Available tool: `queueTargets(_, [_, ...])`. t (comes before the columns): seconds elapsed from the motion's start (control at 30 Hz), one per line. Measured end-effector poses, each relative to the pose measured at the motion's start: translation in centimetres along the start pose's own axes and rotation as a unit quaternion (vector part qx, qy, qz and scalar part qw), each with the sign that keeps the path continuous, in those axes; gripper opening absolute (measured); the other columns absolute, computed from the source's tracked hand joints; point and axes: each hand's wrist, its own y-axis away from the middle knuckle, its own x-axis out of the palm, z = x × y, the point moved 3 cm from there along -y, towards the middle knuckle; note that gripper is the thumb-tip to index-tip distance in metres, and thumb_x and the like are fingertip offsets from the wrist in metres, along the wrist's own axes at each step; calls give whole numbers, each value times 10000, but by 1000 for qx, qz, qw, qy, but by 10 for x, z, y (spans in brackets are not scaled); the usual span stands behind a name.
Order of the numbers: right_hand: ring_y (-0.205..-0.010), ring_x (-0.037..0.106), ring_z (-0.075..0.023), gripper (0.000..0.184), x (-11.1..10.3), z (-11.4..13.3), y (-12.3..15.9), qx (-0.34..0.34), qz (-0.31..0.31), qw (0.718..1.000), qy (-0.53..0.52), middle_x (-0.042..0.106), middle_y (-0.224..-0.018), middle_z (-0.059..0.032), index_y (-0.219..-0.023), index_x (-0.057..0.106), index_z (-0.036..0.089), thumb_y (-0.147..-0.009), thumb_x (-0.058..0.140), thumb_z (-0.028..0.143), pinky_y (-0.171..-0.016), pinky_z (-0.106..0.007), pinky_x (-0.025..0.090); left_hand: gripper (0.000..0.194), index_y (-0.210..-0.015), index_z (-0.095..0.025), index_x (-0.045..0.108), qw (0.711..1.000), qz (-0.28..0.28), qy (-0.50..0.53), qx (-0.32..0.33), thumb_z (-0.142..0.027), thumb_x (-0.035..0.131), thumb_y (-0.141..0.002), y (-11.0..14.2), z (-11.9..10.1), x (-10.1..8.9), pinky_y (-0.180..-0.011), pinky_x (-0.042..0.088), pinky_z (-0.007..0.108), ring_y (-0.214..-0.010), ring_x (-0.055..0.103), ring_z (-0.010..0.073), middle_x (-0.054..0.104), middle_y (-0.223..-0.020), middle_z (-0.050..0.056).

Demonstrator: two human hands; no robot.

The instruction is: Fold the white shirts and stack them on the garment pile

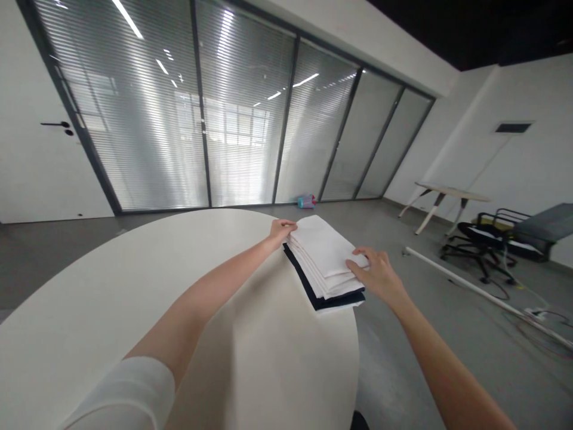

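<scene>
A stack of folded white cloths (320, 257) lies near the far edge of a round white table (111, 269), with a dark navy cloth (316, 300) showing in the layers at its bottom. My left hand (283, 230) grips the stack's far left corner. My right hand (373, 275) sits on the stack's right side, fingers spread over the top fold. A white sleeve (125, 394) covers my left upper arm. The lower layers of the stack are mostly hidden by the folds above.
Beyond the table stand a glass partition (244, 119) with blinds and a white door (49, 131). A small blue and pink object (306, 202) lies on the grey floor. To the right are a side table (447, 200), black office chairs (481, 242), a white pole (483, 292) and cables.
</scene>
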Motion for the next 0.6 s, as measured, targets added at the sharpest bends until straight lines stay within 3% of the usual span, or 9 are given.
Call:
queueTargets(0.1, [-1050, 581, -353, 338, -16, 21, -12, -27, -22, 998, 60, 613, -1118, -116, -968, 707, 277, -833, 568, 554, -890, -559, 455, 71, -731, -178, 755, 998, 18, -54, 36, -188, 740, -663, -2, -7, -4, -889, 493, 371, -928, 659, 256, 739, -839, 70])
queueTargets(0.17, [-1123, 559, -345, 307, -25, 42, -32, -83, -32, 995, 42, 609, -1198, -113, -920, 720, 252, -887, 524, 486, -953, -537, 436, 115, -808, -186, 768, 993, 35, -84, 75, -190, 727, -701, -4, -24, -1, -989, 446, 386, -1059, 634, 279, 745, -987, 83])
queueTargets(0.23, [-1211, 528, -326, 326, -24, 60, -54, -147, -14, 989, 12, 583, -1308, -113, -1057, 714, 241, -939, 456, 401, -1016, -501, 416, 148, -889, -212, 771, 985, 62, -104, 119, -209, 699, -760, -3, -43, 9, -1074, 379, 371, -1177, 588, 271, 724, -1124, 65])
queueTargets(0.33, [-1352, 419, -349, 449, 3, 66, -74, -170, 73, 983, 8, 480, -1470, -114, -1356, 569, 229, -975, 381, 375, -1102, -541, 334, 240, -1039, -241, 741, 940, 161, -219, 206, -307, 548, -913, 12, -60, 35, -1148, 285, 380, -1285, 523, 243, 666, -1276, 38])
queueTargets(0.4, [-1384, 388, -354, 516, 31, 55, -73, -134, 151, 979, -4, 434, -1512, -109, -1443, 474, 219, -992, 317, 413, -1119, -566, 310, 349, -1174, -250, 678, 874, 246, -343, 241, -352, 403, -984, 25, -56, 52, -1172, 235, 434, -1331, 479, 232, 604, -1370, 30])
queueTargets(0.47, [-1391, 391, -333, 562, 55, 39, -67, -99, 198, 974, -41, 413, -1528, -106, -1476, 420, 208, -998, 254, 453, -1131, -557, 308, 404, -1293, -266, 593, 819, 296, -427, 242, -350, 319, -1008, 36, -45, 62, -1179, 212, 463, -1361, 441, 215, 539, -1441, 18])
queueTargets(0.53, [-1407, 374, -313, 587, 68, 27, -63, -82, 203, 972, -83, 393, -1543, -97, -1485, 397, 212, -993, 239, 489, -1150, -549, 286, 425, -1357, -283, 532, 797, 318, -456, 238, -335, 291, -1011, 42, -38, 66, -1184, 205, 458, -1380, 414, 197, 498, -1479, 5])
queueTargets(0.6, [-1422, 352, -300, 585, 69, 22, -64, -83, 201, 968, -125, 399, -1541, -81, -1469, 417, 223, -976, 293, 513, -1173, -538, 247, 424, -1350, -294, 536, 794, 325, -454, 239, -344, 286, -1011, 45, -37, 66, -1192, 186, 464, -1395, 391, 200, 496, -1479, 0])
